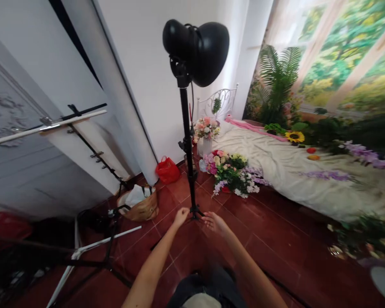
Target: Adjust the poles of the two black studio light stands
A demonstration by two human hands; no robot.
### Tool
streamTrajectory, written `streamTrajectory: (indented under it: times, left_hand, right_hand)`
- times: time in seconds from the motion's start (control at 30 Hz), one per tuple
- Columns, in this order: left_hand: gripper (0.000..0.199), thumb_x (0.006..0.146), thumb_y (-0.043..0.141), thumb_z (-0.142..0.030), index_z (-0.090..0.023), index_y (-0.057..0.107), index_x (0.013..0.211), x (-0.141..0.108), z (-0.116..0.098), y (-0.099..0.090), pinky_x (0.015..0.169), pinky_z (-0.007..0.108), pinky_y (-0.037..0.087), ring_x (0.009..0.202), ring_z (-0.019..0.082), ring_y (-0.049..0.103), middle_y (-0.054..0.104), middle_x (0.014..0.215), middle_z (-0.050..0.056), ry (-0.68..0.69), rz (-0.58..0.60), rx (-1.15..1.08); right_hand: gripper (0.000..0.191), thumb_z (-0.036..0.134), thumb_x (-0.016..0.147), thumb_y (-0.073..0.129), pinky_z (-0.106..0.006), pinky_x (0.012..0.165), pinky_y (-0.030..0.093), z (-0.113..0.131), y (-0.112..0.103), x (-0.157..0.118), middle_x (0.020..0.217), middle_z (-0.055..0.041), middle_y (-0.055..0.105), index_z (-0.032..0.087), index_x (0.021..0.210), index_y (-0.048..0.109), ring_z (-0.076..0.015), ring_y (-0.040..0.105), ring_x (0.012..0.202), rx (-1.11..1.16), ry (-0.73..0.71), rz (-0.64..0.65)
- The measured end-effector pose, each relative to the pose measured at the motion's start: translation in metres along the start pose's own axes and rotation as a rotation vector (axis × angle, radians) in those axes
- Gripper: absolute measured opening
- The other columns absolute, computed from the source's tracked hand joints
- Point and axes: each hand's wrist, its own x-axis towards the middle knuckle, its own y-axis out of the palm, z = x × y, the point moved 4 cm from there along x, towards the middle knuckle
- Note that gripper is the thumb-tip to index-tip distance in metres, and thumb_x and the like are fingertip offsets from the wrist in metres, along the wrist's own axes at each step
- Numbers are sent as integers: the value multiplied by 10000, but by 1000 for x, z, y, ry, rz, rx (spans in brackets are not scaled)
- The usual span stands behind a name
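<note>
A black light stand (186,124) rises upright in front of me, carrying a black studio lamp (208,53) with a round reflector. Its small tripod base (195,210) sits low, between my two hands. On the left of the base, my left hand (181,217) is closed with its fingers curled at one leg. My right hand (214,221) has its fingers bent around the tip of another leg on the right side. The exact contact of the fingertips is partly hidden by the hands.
Beyond the stand are bouquets of artificial flowers (226,169) and a bed with a cream cover (259,145). A red bag (167,170) and a wicker basket (144,206) stand at left. Backdrop poles (93,115) and a white stand leg (109,241) reach in from the left.
</note>
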Motion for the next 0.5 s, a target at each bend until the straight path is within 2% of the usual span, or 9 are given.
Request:
streamTrajectory:
  times: [0.07, 0.17, 0.27, 0.37, 0.5]
  left_hand:
    - [279, 648, 680, -355, -162, 595, 830, 37, -50, -10, 870, 332, 445, 872, 162, 596, 637, 880, 55, 181, -123, -144]
    - [433, 622, 737, -321, -173, 555, 986, 71, -122, -18, 931, 335, 419, 958, 151, 582, 601, 1050, 95, 455, -268, -349]
    - [473, 619, 750, -308, -176, 548, 1026, 92, -171, -9, 932, 334, 423, 984, 157, 580, 600, 1083, 103, 562, -219, -401]
    - [357, 633, 732, -333, -167, 593, 917, 110, -189, 7, 843, 323, 464, 860, 157, 605, 644, 950, 78, 525, -157, -392]
    - [302, 617, 720, -404, -156, 616, 755, 129, -181, 23, 679, 273, 475, 697, 147, 589, 646, 775, 49, 437, -249, -410]
  right_hand:
    - [217, 306, 876, 474, -216, 572, 466, 31, 16, 27, 775, -78, 698, 137, 887, 610, -107, 612, 564, -63, -34, 20]
    - [191, 300, 876, 491, -214, 570, 483, 83, 39, 70, 764, -70, 696, 148, 881, 607, -102, 612, 559, -116, -136, 3]
    - [164, 327, 850, 547, -212, 567, 503, 132, 66, 109, 773, -56, 699, 175, 858, 608, -105, 625, 586, -142, -245, -40]
    - [175, 352, 792, 626, -204, 517, 494, 164, 89, 138, 726, -50, 695, 177, 796, 617, -110, 618, 566, -174, -339, -48]
    - [200, 332, 709, 707, -204, 391, 404, 177, 96, 163, 526, -34, 626, 159, 670, 613, -106, 530, 427, -215, -365, -67]
